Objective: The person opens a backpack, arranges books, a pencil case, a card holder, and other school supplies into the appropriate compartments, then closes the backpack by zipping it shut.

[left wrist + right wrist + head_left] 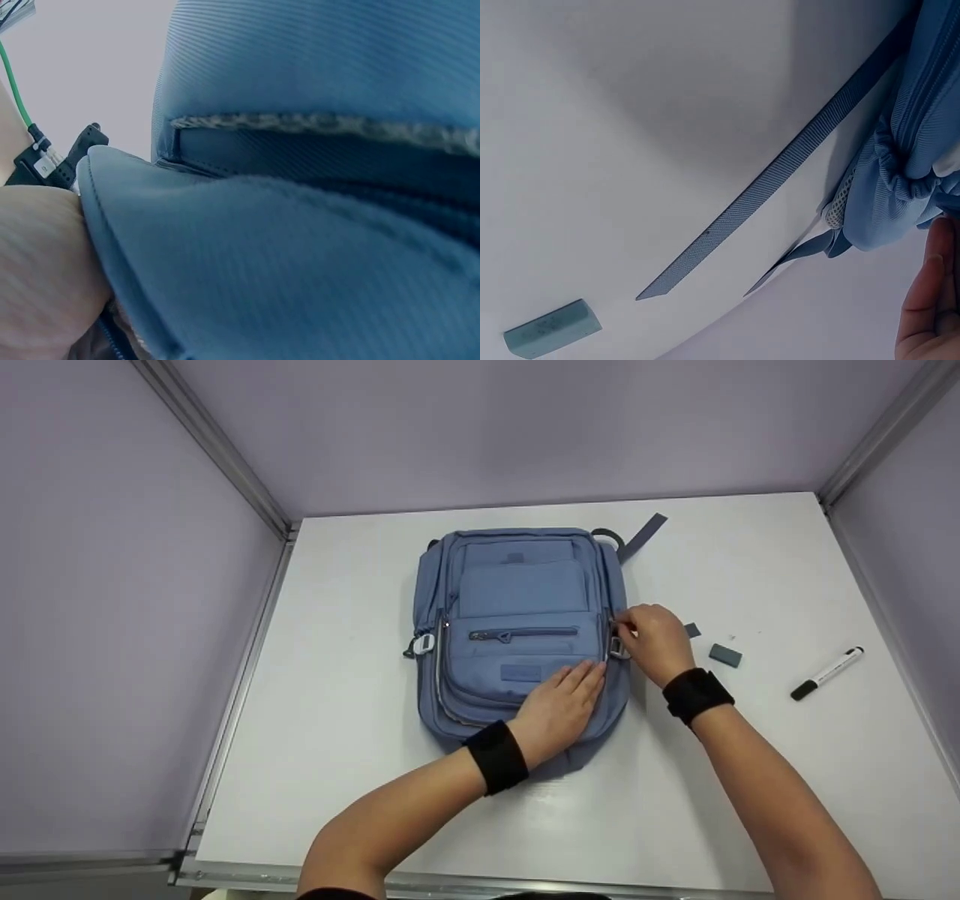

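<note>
A blue backpack (521,589) lies front side up on the white table. My left hand (559,709) rests flat on the lower right of its front pocket, fingers straight and together. At the pocket's right edge, my right hand (656,641) pinches the zipper pull with thumb and fingertips; the pull itself is mostly hidden. The curved zipper (441,690) is parted along the left and bottom of the pocket. Up close in the left wrist view, a gap shows between the folds of blue fabric (262,247). The right wrist view shows only part of the right hand (930,300).
Right of the backpack lie a small green-grey block (725,655) and a white marker (827,673) with a black cap. A loose strap (643,538) sticks out at the top right. A white buckle (424,644) sits on the left side. Pale panels (525,435) enclose the table (337,735).
</note>
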Demonstrator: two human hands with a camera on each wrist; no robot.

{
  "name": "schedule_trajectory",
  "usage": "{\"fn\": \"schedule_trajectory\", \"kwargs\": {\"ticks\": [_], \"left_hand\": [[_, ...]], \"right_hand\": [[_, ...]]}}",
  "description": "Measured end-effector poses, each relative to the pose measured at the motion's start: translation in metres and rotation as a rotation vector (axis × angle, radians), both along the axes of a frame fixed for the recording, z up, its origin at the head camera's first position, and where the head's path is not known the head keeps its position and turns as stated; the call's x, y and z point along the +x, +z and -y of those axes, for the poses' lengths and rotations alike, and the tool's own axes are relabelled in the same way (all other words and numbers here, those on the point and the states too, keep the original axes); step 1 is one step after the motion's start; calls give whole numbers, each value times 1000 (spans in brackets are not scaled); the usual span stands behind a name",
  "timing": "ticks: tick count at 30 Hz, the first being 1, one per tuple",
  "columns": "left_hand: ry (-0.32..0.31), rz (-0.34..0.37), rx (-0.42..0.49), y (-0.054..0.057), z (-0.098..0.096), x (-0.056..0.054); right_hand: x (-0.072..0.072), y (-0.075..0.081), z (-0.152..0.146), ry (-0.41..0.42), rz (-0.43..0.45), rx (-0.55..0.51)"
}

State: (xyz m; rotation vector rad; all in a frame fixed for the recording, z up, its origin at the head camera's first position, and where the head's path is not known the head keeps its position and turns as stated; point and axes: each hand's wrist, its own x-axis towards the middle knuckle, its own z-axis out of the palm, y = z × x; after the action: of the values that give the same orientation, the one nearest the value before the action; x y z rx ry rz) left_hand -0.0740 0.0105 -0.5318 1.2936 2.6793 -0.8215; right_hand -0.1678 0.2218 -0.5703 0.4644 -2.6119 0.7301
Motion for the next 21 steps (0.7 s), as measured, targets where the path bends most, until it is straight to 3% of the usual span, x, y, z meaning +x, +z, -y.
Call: {"fn": "schedule_trajectory", "kwargs": {"ticks": [21], "left_hand": [[21,0,48,-2,-3,-1]], "right_hand": [[29,2,-1,41,-8,66]]}}
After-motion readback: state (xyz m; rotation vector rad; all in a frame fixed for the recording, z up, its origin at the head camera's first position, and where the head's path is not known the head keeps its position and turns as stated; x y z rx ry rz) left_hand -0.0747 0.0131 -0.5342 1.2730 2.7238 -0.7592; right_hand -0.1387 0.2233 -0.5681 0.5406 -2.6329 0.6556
